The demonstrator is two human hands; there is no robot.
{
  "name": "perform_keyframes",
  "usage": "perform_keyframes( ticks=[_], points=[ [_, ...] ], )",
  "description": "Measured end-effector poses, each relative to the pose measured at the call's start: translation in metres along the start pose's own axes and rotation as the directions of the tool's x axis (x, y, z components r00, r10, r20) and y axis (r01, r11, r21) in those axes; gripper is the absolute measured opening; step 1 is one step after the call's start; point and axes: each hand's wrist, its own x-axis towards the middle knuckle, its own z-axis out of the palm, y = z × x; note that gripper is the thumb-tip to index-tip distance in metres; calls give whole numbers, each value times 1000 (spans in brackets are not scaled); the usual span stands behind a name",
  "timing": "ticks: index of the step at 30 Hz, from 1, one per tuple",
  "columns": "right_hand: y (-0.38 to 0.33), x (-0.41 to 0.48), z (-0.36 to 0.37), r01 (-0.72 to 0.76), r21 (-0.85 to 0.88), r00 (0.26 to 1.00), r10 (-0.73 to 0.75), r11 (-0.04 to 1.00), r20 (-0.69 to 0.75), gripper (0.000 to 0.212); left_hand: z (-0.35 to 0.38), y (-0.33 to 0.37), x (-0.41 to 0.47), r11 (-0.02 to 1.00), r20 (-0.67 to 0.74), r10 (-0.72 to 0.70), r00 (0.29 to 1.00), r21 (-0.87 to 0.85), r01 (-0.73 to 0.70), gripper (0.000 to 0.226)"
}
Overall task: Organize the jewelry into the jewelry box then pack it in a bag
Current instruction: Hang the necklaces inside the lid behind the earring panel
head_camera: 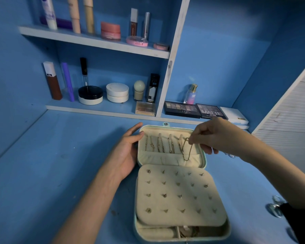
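An open cream jewelry box (173,231) lies on the blue tabletop in front of me. Its raised lid (144,157) holds several gold chains hung on hooks above a pocket. A cream earring panel (176,203) with several studs covers the base. My right hand (213,138) pinches a gold chain (187,152) at the rightmost hook of the lid, and the chain hangs down over the pocket. My left hand (128,152) rests flat against the lid's left edge, fingers apart, holding nothing.
Two shelves at the back carry cosmetic tubes, jars and bottles. Eyeshadow palettes (194,110) and a perfume bottle (191,95) stand behind the box. Clear glass pieces (275,206) lie at the right by a dark object. A white slatted panel is at far right.
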Motion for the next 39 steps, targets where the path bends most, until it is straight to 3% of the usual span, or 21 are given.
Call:
perform_keyframes(
  ticks=[4,12,15,19,23,30,35,39],
  points=[
    [10,7,13,100,-125,974,-123,987,-192,16,0,1,1,1000,9,4,1000,-23,-4,41],
    [27,7,27,122,-374,988,-148,919,-43,3,0,0,2,999,12,-5,1000,-39,6,42],
    [30,4,29,194,-392,979,-205,900,13,14,-1,0,2,999,12,-8,1000,-38,8,42],
    [31,7,37,222,-459,953,-291,860,-84,14,0,0,2,999,12,-13,1000,-36,13,41],
    [32,7,43,201,-423,936,-300,884,-181,16,-1,0,2,999,10,-12,1000,-34,13,41],
    [34,6,39,237,-404,964,-266,883,-15,12,-1,0,2,999,15,-13,1000,-31,13,42],
    [31,1,35,228,-311,970,-244,923,-16,2,-1,0,2,1000,18,-17,1000,-23,17,42],
    [33,3,36,221,-244,973,-230,944,-5,18,-1,0,2,1000,16,-21,1000,-20,22,42]
  ],
)
